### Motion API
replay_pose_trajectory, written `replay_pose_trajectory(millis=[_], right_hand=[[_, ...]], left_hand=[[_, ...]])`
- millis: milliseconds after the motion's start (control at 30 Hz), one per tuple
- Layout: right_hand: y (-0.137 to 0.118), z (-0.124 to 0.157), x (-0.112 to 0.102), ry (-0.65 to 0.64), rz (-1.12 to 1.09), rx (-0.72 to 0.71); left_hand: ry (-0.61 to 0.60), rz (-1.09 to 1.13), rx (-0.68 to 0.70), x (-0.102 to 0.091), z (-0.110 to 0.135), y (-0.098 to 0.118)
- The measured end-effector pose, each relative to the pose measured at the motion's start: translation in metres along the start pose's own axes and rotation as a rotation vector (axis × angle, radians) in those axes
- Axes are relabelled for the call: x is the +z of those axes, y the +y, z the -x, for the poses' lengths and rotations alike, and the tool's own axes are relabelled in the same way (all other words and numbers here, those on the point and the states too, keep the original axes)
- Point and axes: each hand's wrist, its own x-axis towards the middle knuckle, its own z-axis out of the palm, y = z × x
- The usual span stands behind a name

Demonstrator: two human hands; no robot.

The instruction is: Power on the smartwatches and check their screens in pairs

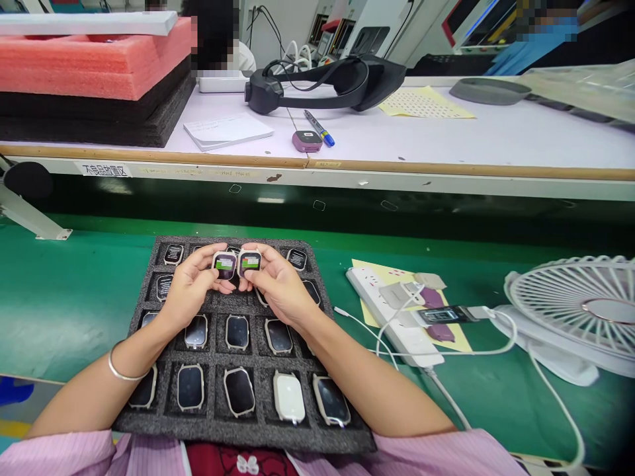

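Two smartwatch cases without straps are held side by side above a dark foam tray (215, 357). My left hand (198, 277) pinches the left smartwatch (225, 264), and my right hand (272, 281) pinches the right smartwatch (249, 262). Both screens are lit with green and red bands; their text is too small to read. Several more watches sit in the tray's square pockets, most with dark screens, such as the watch (239, 391) near the front. One white watch (288, 396) shows a pale face. My forearms hide some pockets.
Right of the tray lie a white power strip (391, 317) with cables and a white fan (585, 311). On the raised shelf (426, 142) are a black headset (322, 86), a notepad (225, 131), a pen (320, 127), a purple tape measure-like item (306, 140) and stacked foam (89, 66).
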Motion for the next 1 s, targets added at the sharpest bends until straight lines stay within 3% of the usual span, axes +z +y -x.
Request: replay_pose_trajectory(millis=[400,1000], right_hand=[[-0.0003,-0.0048,-0.0006,-0.016,-0.044,-0.011],[0.0007,-0.0045,-0.0032,-0.119,-0.067,-0.111]], left_hand=[[0.037,0.024,0.01,-0.0009,-0.0054,-0.0016],[0.035,-0.01,0.138,0.0019,-0.0048,-0.0053]])
